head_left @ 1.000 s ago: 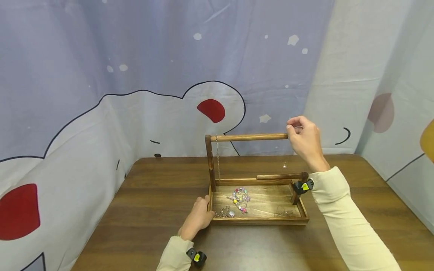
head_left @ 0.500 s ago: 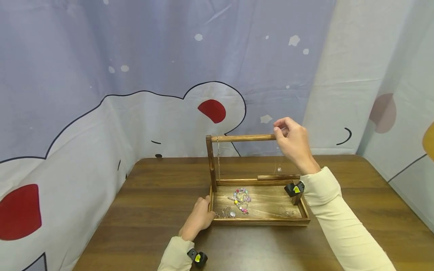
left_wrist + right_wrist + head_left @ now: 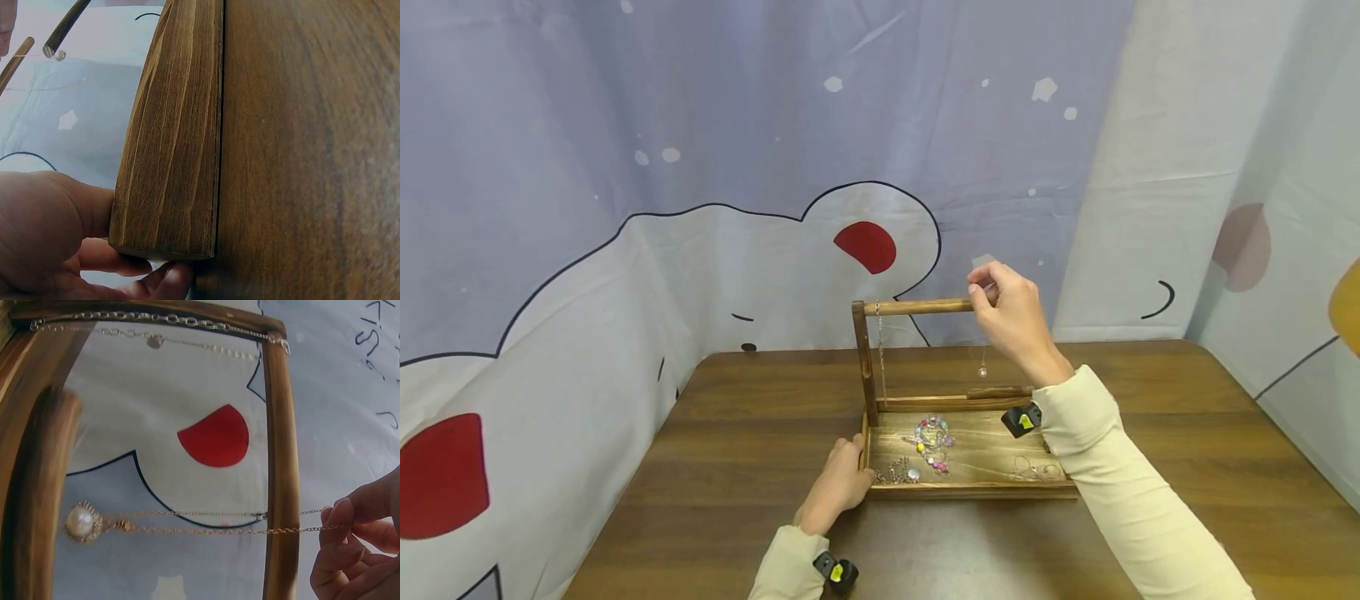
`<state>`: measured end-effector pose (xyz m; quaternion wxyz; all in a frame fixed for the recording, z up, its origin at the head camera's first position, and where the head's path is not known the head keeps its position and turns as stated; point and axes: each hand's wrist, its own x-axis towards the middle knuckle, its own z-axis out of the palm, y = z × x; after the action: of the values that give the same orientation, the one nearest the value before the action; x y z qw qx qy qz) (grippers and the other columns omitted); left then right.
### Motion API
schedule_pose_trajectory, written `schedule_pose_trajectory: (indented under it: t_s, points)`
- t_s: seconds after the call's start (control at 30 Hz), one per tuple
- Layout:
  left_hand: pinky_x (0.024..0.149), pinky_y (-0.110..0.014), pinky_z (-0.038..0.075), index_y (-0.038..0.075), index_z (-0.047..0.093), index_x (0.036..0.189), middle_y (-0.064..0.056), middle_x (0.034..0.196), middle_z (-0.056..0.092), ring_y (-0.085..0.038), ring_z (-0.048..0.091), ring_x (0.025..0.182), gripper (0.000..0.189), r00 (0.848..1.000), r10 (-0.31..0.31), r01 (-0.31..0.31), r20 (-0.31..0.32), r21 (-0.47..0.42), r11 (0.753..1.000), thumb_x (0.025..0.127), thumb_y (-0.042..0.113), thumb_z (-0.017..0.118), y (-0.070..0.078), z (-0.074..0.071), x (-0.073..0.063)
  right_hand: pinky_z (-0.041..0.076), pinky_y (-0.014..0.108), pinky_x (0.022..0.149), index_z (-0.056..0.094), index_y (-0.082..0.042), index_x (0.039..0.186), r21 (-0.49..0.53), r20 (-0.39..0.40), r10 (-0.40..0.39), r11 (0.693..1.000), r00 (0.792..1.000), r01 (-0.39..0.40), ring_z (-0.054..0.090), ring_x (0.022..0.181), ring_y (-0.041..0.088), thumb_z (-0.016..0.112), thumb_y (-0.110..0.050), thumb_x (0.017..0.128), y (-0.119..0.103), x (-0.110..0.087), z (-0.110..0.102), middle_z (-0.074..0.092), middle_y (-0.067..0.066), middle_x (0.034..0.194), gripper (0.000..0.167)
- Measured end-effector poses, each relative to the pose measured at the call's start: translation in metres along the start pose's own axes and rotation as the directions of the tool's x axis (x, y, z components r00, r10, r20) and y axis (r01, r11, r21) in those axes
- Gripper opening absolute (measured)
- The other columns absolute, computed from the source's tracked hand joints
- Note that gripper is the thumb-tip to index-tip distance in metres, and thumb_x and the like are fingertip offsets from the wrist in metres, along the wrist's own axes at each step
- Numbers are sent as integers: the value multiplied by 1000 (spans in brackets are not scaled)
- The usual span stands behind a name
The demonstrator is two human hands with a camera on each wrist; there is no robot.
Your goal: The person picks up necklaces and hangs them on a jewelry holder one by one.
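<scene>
My right hand (image 3: 1011, 312) pinches the thin chain of a pearl pendant necklace (image 3: 81, 522) just above the top bar (image 3: 921, 307) of a wooden jewelry stand. In the right wrist view one strand crosses in front of the bar (image 3: 283, 444), while the other passes behind it. The pearl pendant hangs below, over the back of the tray. My left hand (image 3: 838, 477) grips the front left corner of the stand's tray (image 3: 169, 156), thumb on one side and fingers curled round the end. A silver chain necklace (image 3: 882, 354) hangs at the bar's left end.
A colourful beaded bracelet (image 3: 932, 437), a silver chain with a round disc (image 3: 913, 474) and a thin wiry piece (image 3: 1033, 472) lie in the tray. A shorter wooden bar (image 3: 996, 392) runs low at the back right. A printed curtain (image 3: 760, 125) hangs behind the brown table (image 3: 737, 433).
My right hand has moved left along the top bar, carrying the pearl pendant necklace with it. The left hand stays on the tray's corner.
</scene>
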<state>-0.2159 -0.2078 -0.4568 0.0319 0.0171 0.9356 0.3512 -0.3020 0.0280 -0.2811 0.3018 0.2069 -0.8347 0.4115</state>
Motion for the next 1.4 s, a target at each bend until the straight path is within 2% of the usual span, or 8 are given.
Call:
schedule_pose_trajectory:
  t_s: [0.4, 0.8, 0.97, 1.2, 1.4]
  points:
    - [96, -49, 36, -12, 36, 134, -31, 127, 39, -39, 39, 119, 60, 1000, 7, -7, -1, 0, 1000, 82, 5, 60, 0, 1, -1, 44, 28, 56, 62, -5, 91, 25, 49, -37, 999, 998, 36, 53, 62, 15, 53, -5, 87, -13, 0, 21, 57, 4, 75, 9]
    - [95, -50, 37, -12, 37, 133, -32, 123, 41, -41, 41, 116, 60, 1000, 8, -8, -9, -3, 1000, 81, 4, 62, 1, 1, 0, 46, 28, 60, 60, -4, 90, 76, 103, -86, 994, 991, 78, 56, 68, 16, 51, -3, 88, -24, 0, 39, 59, 6, 82, 10]
    - [96, -51, 36, -11, 36, 135, -32, 127, 38, -41, 38, 120, 60, 1000, -5, 5, 3, -13, 1000, 82, 5, 61, 2, 0, 2, 46, 27, 61, 61, -2, 91, 80, 128, -108, 992, 986, 98, 56, 69, 16, 51, -2, 87, -29, 1, 46, 60, 6, 84, 10]
    - [98, -52, 34, -11, 34, 135, -33, 129, 36, -43, 35, 122, 61, 1000, -15, 16, 13, -28, 999, 83, 5, 60, -1, 1, 0, 46, 25, 61, 62, -2, 90, 66, 125, -134, 990, 983, 126, 54, 67, 14, 52, 0, 86, -32, -4, 59, 59, 5, 81, 11]
    - [95, -53, 36, -12, 35, 135, -33, 127, 37, -43, 38, 120, 59, 1000, 7, -7, 12, -24, 1000, 83, 5, 60, -2, 1, -1, 46, 24, 61, 63, -3, 88, 47, 105, -148, 988, 983, 144, 54, 66, 12, 53, 0, 85, -32, -9, 64, 59, 4, 79, 10]
